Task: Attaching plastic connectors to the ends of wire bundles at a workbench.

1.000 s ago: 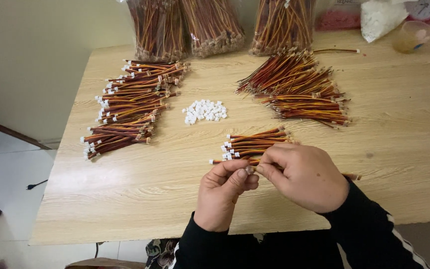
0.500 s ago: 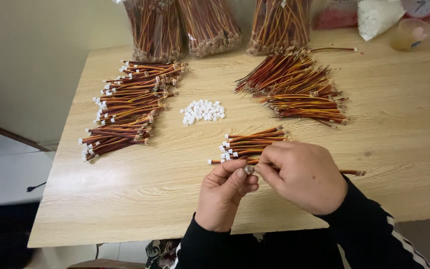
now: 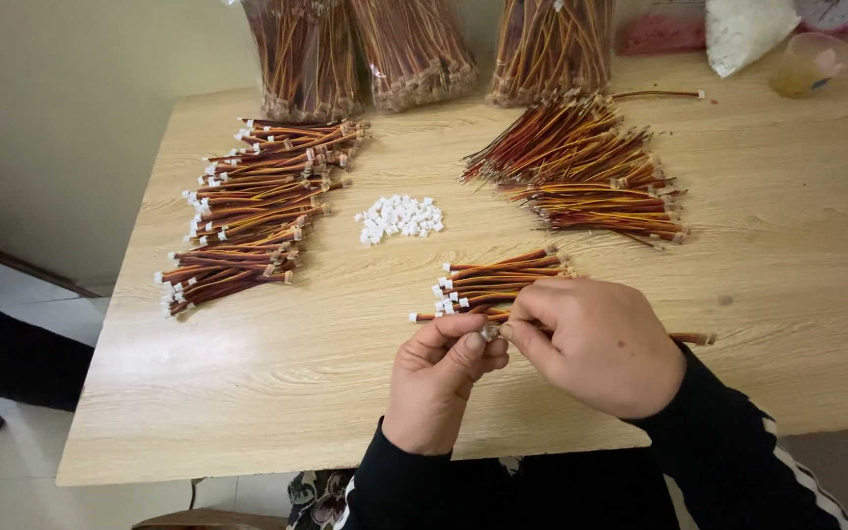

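- The bench [image 3: 247, 393] has a light wood-grain top with pale brown lines, and it fills most of the view.
- Its left edge runs at a slant from far to near.
- On the left, behind the bench, stands a plain wall [image 3: 61, 108] of beige-green colour.
- A dark strip [image 3: 22, 263] runs along the bottom of this wall.
- The floor [image 3: 12, 471] at the near left is pale and smooth.
- The light is soft and even.

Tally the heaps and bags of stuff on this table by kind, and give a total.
Loose wire heaps: 3, the left heap, the far right heap, the small heap by the hands
Clear bags of wires at the far edge: 3
Piles of small white connectors: 1
Total: 7
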